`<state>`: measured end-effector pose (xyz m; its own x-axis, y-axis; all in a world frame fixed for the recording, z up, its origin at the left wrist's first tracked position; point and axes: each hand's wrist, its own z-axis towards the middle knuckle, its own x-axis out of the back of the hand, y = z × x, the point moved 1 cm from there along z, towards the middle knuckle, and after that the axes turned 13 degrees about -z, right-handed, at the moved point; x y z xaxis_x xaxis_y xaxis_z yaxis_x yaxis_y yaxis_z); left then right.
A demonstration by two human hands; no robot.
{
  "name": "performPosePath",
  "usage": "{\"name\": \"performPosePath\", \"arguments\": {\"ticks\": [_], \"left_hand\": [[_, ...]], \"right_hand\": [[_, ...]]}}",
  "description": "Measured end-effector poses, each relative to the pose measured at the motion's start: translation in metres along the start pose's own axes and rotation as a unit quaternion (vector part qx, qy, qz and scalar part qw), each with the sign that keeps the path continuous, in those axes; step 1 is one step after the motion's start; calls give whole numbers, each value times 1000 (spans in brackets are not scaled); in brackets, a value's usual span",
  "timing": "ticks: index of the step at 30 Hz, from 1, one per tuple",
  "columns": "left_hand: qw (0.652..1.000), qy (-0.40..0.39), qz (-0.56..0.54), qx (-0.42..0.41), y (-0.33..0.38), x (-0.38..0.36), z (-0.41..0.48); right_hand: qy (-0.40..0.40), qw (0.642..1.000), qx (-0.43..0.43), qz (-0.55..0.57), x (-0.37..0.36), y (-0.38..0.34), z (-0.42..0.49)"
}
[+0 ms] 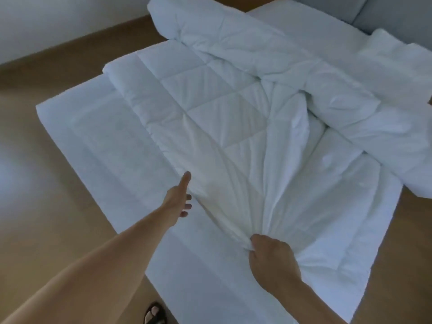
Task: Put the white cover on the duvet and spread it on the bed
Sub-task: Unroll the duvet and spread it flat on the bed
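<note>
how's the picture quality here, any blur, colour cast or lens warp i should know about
Head view: dim, even light with a bluish cast, no glare or hard shadows. Head view is soft throughout, so the white cover and the duvet nearly blend. The wide lens of the head view bows the bed's edges.

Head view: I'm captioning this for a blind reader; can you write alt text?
A right hand grips a bunch of white quilted bedding at the near edge of a bed, while the left hand touches the bedding further left. More bedding lies rolled at the far side.
</note>
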<state>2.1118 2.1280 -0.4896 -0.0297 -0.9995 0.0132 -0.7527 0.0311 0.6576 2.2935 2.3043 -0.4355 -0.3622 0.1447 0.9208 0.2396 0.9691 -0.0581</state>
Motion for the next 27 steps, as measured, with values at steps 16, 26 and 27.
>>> {"name": "performPosePath", "arguments": {"ticks": [16, 26, 27], "left_hand": [[957, -37, 286, -17, -1, 127, 6], [960, -87, 259, -59, 118, 216, 53], [961, -92, 254, -61, 136, 225, 67]], "right_hand": [[-236, 962, -50, 130, -116, -127, -26], [-68, 986, -69, 133, -11, -238, 85], [-51, 988, -73, 125, 0, -254, 103]]}}
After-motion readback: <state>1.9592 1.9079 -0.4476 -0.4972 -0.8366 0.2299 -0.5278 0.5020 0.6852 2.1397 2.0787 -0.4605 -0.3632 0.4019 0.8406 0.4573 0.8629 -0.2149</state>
